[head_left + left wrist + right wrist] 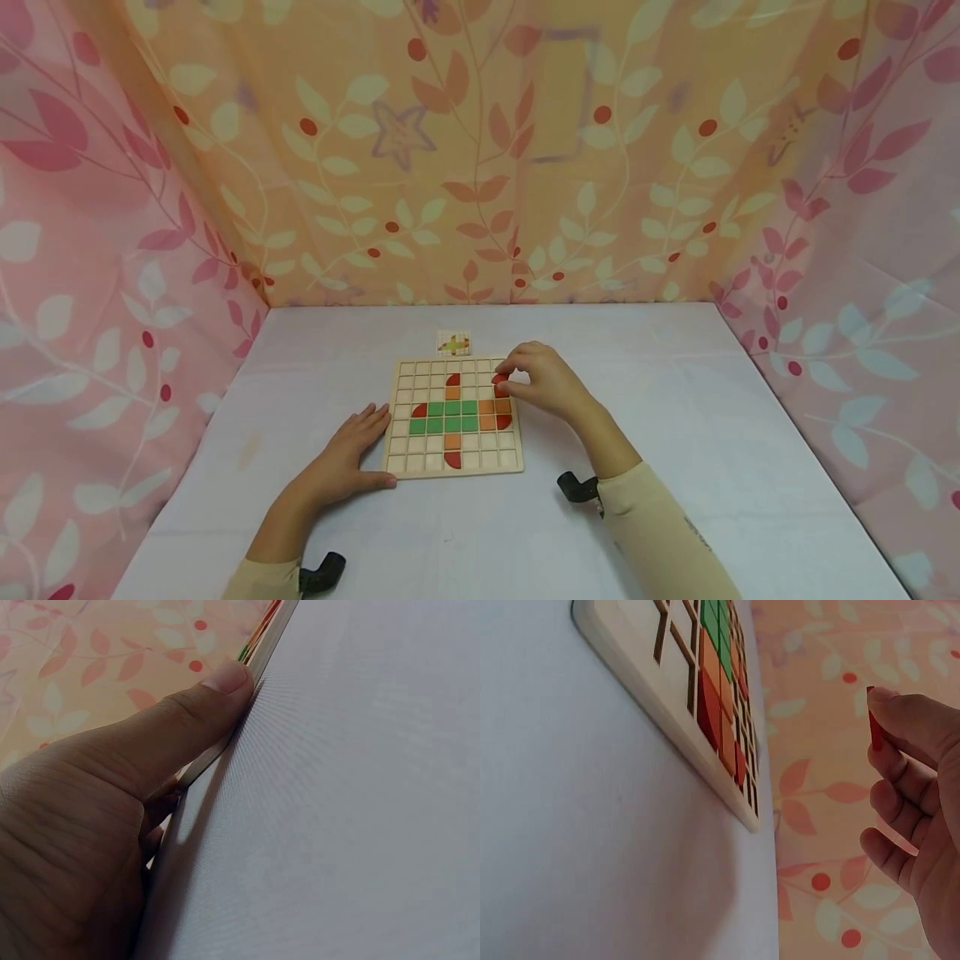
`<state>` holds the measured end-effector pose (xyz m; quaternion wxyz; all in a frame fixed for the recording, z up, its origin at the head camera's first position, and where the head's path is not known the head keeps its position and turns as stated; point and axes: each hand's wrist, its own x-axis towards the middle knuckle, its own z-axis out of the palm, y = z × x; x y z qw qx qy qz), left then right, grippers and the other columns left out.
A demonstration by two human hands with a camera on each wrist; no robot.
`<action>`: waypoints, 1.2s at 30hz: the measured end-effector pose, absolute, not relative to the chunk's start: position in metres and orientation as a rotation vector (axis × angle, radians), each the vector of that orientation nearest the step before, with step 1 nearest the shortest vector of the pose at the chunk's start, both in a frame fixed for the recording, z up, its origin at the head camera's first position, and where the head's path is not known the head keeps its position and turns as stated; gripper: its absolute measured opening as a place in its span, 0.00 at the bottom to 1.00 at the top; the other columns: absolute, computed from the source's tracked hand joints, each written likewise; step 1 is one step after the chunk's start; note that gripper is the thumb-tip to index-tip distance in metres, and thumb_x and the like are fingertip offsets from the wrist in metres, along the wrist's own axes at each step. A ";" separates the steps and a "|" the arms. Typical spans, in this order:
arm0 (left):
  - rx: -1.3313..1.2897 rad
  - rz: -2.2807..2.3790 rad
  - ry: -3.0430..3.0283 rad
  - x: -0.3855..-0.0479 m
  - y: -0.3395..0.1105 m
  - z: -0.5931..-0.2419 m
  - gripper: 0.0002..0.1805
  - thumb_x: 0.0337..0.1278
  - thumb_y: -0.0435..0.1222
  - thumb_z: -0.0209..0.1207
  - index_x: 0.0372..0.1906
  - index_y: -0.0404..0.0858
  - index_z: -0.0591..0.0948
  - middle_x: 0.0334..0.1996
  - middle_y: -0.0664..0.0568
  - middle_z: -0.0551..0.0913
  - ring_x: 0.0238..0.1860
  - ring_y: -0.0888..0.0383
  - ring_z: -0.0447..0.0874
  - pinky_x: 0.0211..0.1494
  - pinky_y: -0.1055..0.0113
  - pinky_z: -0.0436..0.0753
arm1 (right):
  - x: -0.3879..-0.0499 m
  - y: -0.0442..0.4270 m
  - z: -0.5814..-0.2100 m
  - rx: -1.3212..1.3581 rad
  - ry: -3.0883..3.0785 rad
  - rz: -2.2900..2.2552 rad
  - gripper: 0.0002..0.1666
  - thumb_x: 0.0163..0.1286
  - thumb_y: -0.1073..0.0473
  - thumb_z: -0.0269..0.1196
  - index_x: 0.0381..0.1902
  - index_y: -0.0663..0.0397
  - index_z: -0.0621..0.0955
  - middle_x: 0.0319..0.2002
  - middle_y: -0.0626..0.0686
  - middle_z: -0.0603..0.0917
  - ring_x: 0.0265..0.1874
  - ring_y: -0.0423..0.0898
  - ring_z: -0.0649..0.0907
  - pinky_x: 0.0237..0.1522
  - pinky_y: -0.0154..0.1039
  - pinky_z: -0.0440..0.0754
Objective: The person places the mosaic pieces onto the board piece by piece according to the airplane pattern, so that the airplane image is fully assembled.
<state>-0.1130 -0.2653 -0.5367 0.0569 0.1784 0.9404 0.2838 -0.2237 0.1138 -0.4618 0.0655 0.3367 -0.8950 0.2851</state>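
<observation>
A square wooden grid board (415, 466) lies on the white table, with green, orange and red pieces in several of its cells. My right hand (546, 379) is over the board's far right corner and pinches a thin red piece (875, 724) between thumb and fingertip. In the right wrist view that piece is edge-on and off the board. My left hand (341, 454) rests at the board's near left corner. Its fingers lie along the left side, and the straight thumb (227, 677) touches the near edge.
Just beyond the board lies a small card (453, 342) with a coloured grid pattern. Flowered cloth (337, 167) hangs behind the white table (615, 350) and on both sides. A black wrist device (577, 487) sits at the right cuff, another (324, 573) at the left.
</observation>
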 end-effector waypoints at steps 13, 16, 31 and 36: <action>0.533 0.848 2.864 -0.112 -0.265 -0.538 0.66 0.37 0.67 0.73 0.81 0.41 0.60 0.82 0.53 0.55 0.83 0.47 0.44 0.83 0.44 0.47 | -0.218 0.073 -0.457 1.133 -2.635 0.862 0.10 0.64 0.51 0.75 0.43 0.43 0.90 0.39 0.39 0.85 0.44 0.40 0.81 0.54 0.41 0.81; 0.537 0.858 2.859 -0.111 -0.264 -0.536 0.65 0.37 0.66 0.74 0.80 0.40 0.61 0.82 0.53 0.55 0.83 0.46 0.44 0.83 0.44 0.47 | -0.216 0.064 -0.457 1.185 -2.600 0.842 0.10 0.64 0.52 0.75 0.43 0.43 0.90 0.40 0.40 0.86 0.45 0.40 0.82 0.54 0.42 0.81; 0.581 0.861 2.872 -0.112 -0.266 -0.538 0.65 0.39 0.66 0.74 0.80 0.39 0.61 0.82 0.52 0.56 0.83 0.45 0.46 0.82 0.41 0.48 | -0.203 0.016 -0.465 1.218 -2.671 0.737 0.12 0.68 0.47 0.71 0.46 0.40 0.90 0.42 0.40 0.86 0.50 0.41 0.81 0.59 0.44 0.78; 0.592 0.877 2.860 -0.113 -0.267 -0.537 0.65 0.39 0.65 0.74 0.80 0.37 0.61 0.82 0.50 0.56 0.83 0.44 0.45 0.82 0.40 0.47 | -0.202 0.001 -0.475 1.270 -2.617 0.690 0.10 0.68 0.47 0.70 0.44 0.39 0.90 0.40 0.39 0.86 0.47 0.39 0.82 0.56 0.40 0.79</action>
